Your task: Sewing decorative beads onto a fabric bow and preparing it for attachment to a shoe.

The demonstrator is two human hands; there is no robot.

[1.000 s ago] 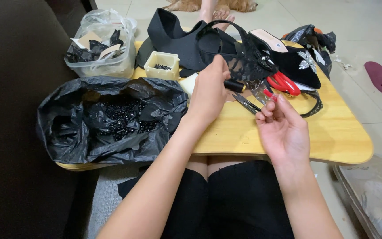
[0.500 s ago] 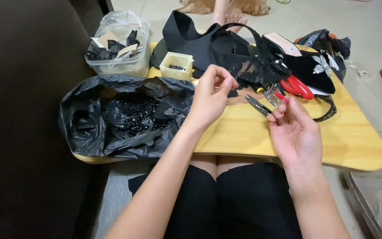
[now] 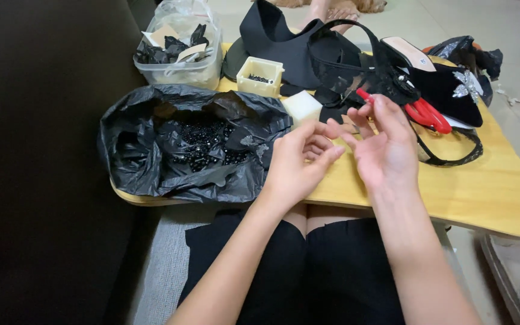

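The right hand [image 3: 386, 150] hides part of the red-handled scissors [image 3: 425, 114]; their blades cannot be seen.

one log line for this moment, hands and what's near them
left hand: fingers curled, nothing visible | right hand: palm open | near: black bag of beads, red scissors

Both hands hover over a wooden table [image 3: 482, 192], the left hand [image 3: 299, 162] loosely curled, the right hand [image 3: 386, 150] palm-up. A black bag [image 3: 151, 156] of beads lies left. Red scissors [image 3: 428, 114] rest by black shoes [image 3: 446, 84].

At your ten o'clock lies a glossy black bag [image 3: 151, 150] of black beads [image 3: 203, 141]; red-handled scissors [image 3: 425, 114] at one o'clock; pale yellow table [image 3: 482, 192] beneath.
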